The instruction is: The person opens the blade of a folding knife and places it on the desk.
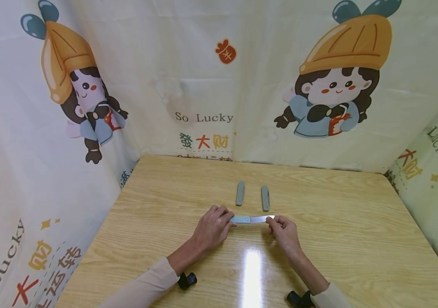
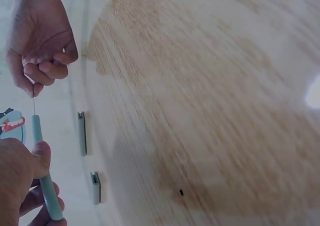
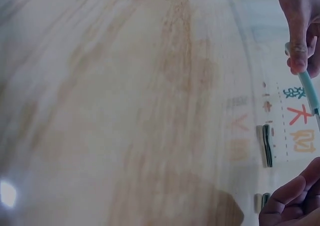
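A folding knife with a pale blue handle [image 1: 241,219] is unfolded between both hands, above the table. My left hand [image 1: 212,226] grips the handle, with the thumb along it in the left wrist view. The bright blade [image 1: 258,219] points right, and my right hand [image 1: 285,235] pinches it near the tip between thumb and fingers. Just beyond the hands lie two grey-green folded knives, one on the left [image 1: 240,193] and one on the right [image 1: 265,198]. In the right wrist view my right fingers partly cover one of them.
The wood-grain table [image 1: 357,239] extends around the hands, with a light reflection near its front. A printed cream curtain [image 1: 257,85] hangs behind and on both sides. Black wrist cameras [image 1: 187,281] sit under the sleeves.
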Tool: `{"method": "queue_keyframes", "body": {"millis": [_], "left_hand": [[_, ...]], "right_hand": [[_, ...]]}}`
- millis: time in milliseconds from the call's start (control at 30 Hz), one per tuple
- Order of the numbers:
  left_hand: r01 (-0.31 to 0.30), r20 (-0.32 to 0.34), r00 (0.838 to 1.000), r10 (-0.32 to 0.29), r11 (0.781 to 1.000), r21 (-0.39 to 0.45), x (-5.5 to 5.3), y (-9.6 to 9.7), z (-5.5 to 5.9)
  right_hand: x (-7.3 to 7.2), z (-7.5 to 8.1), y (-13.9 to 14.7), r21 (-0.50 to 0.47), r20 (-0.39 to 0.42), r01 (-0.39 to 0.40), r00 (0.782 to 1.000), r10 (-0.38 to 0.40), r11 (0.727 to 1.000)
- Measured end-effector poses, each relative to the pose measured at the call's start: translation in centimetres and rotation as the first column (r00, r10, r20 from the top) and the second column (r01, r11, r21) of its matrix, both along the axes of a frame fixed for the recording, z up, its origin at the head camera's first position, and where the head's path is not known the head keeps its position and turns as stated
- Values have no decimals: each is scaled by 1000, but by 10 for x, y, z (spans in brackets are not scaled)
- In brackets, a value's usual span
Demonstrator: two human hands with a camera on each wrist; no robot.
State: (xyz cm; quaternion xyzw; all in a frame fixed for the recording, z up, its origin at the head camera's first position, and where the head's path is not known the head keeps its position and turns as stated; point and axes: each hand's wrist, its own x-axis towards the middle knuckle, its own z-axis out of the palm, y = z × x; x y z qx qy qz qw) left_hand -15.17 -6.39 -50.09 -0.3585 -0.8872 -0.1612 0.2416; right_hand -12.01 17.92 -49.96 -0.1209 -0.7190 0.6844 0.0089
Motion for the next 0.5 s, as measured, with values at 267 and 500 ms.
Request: {"method": "queue_keyframes", "body": {"millis": [267, 500], "left_hand": [[-15, 38, 999, 16, 1000, -23, 2, -3, -1], [-16, 27, 999, 18, 997, -74, -1, -4, 0]], "right_hand": [[-1, -5, -3, 5, -6, -2, 1000, 2, 1000], [-1, -6, -3, 1, 8, -30, 1000, 30, 1000]]}}
